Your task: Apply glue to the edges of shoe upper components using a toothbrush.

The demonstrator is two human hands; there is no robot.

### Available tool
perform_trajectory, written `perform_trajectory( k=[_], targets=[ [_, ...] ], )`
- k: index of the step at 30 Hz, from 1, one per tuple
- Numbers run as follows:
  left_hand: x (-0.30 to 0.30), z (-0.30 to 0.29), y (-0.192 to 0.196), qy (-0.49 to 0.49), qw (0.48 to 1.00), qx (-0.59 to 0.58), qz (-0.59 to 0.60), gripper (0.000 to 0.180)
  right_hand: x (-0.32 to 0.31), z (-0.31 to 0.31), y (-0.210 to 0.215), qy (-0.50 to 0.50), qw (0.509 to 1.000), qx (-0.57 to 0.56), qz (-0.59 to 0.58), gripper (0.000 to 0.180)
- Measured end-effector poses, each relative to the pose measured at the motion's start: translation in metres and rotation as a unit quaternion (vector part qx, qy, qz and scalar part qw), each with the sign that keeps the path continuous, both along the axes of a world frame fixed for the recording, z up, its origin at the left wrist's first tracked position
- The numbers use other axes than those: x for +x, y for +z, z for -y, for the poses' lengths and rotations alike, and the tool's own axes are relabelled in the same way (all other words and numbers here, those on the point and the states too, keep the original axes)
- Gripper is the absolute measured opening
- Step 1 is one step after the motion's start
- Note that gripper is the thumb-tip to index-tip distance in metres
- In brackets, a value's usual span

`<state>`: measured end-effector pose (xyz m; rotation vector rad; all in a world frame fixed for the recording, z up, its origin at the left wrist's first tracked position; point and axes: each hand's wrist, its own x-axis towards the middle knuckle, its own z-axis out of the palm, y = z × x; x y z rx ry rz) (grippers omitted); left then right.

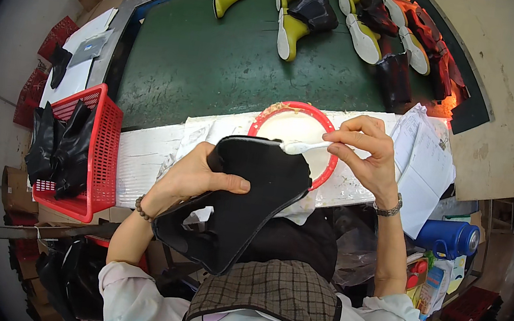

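A black boot upper [245, 204] hangs in my left hand [200, 176], the thumb pressed on its face and the fingers behind it. My right hand [365, 150] pinches the handle of a small white brush [307, 146], which looks like a toothbrush. The brush's head touches the top edge of the upper, near its right corner. Just beyond and partly behind the upper stands a red-rimmed bowl [331, 170] with a creamy white liquid [294, 126] in it. Dried residue crusts the far rim of the bowl.
A green conveyor belt [199, 55] runs beyond the bowl, carrying yellow lasts [291, 35], black uppers [316, 6] and pale soles [364, 39]. At left, a red basket [104, 160] holds black uppers. Papers [421, 172] and a blue flask [445, 238] are at right.
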<state>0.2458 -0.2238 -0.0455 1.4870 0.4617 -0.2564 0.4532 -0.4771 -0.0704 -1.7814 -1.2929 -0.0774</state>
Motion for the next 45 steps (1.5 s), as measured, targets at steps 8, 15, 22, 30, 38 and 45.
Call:
perform_trajectory(
  k=[8,15,22,30,38,45],
  targets=[
    [-0.005,-0.001,0.013,0.136,0.986,0.055,0.085,0.020,-0.015,0.003,-0.006,-0.047,0.998,0.026,-0.013,0.022],
    [0.001,0.012,-0.008,0.230,0.923,0.251,0.182,0.019,-0.036,-0.016,-0.028,-0.029,0.947,0.115,-0.300,0.034],
    [-0.005,0.049,-0.014,0.225,0.927,0.208,0.215,0.033,-0.064,-0.071,-0.029,-0.046,0.869,0.158,-0.467,0.032],
    [-0.001,0.018,-0.024,0.245,0.943,0.159,0.158,0.029,-0.063,-0.082,-0.032,0.007,0.820,0.140,-0.555,0.024],
    [0.039,-0.031,-0.031,0.336,0.793,0.459,0.220,0.037,-0.082,-0.086,-0.001,0.034,0.891,0.085,-0.445,0.051],
    [0.059,-0.039,-0.008,0.358,0.836,0.351,0.221,0.037,-0.105,-0.113,-0.020,0.076,0.975,0.060,-0.202,0.032]
  ],
)
